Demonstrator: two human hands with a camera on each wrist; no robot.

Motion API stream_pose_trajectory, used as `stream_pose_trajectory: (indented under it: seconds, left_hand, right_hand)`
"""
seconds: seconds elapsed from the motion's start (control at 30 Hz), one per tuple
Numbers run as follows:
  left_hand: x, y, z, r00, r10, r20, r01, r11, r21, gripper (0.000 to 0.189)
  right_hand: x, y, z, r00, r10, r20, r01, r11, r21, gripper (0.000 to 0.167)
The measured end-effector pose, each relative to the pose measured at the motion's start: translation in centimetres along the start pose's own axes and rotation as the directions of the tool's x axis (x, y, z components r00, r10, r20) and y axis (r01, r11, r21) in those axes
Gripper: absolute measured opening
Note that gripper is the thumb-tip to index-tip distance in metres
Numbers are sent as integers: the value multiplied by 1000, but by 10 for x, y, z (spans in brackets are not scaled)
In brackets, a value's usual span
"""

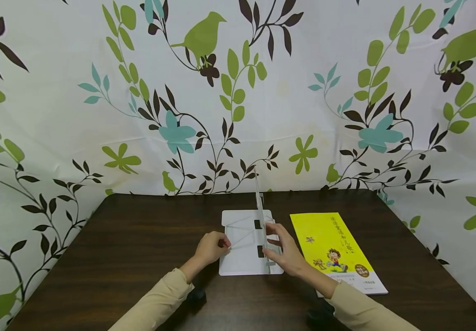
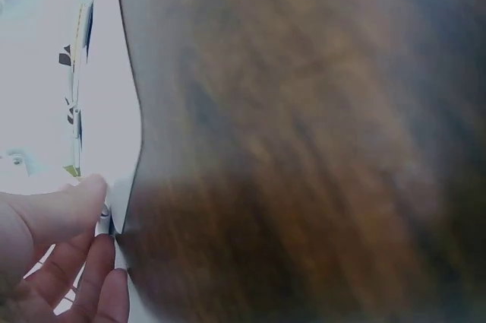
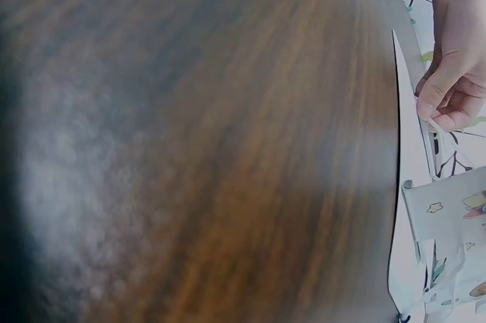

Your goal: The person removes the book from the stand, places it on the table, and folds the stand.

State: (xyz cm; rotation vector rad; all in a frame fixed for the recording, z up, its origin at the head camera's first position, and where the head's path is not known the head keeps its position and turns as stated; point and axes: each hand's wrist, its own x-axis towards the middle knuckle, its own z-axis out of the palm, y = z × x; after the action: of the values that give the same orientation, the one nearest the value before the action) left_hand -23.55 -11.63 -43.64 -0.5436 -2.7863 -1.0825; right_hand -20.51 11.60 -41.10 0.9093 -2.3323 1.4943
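Observation:
A white book stand [image 1: 242, 264] lies with its base flat on the table, two black pads and thin wire legs showing on it. Its upright panel [image 1: 260, 207] stands nearly edge-on in the head view; the right wrist view catches cartoon prints on this panel [image 3: 448, 205]. At the base's left edge my left hand [image 1: 212, 248] pinches a thin wire leg between thumb and fingers, seen closer as the left hand [image 3: 458, 72] in the right wrist view. My right hand [image 1: 285, 250] holds the panel's lower part from the right, fingers and thumb bent against it.
A yellow book [image 1: 320, 239] with a cartoon child on its cover lies right of the stand, partly beneath my right forearm. The dark wooden table [image 1: 138, 239] meets a leaf-and-bird patterned cloth [image 1: 204, 105] at the back.

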Motion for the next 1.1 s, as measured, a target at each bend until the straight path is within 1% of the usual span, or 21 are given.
stream_pose_trajectory:
  seconds: [0.1,0.23,0.5,0.63,0.77,0.97,1.1]
  left_hand:
    - [1,1,0,1000,12,-4,-12,1000,6,10]
    - [2,-1,0,1000,23,2,-23,1000,-9,11]
    - [5,-6,1,998,52,19,-51,998,-45,10]
    - [4,-6,1,998,65,27,-63,996,-58,9]
    - [3,-4,1,997,71,29,-70,996,-51,8]
    - [2,-3,0,998,60,28,-59,997,-41,8]
    - [2,-6,-1,995,85,53,-83,995,-47,9]
  right_hand:
    - [1,-15,-2,1000,11,5,-11,1000,4,51]
    - [2,-20,-2,1000,25,1,-25,1000,6,51]
    - [2,-18,-1,1000,31,-6,-30,999,16,52]
    - [1,-17,-1,1000,24,-8,-24,999,21,52]
    - [0,-17,-1,1000,20,-6,-20,1000,22,52]
    - [0,-16,1,1000,25,-6,-25,1000,12,51]
    - [0,-16,2,1000,17,-14,-17,999,28,51]
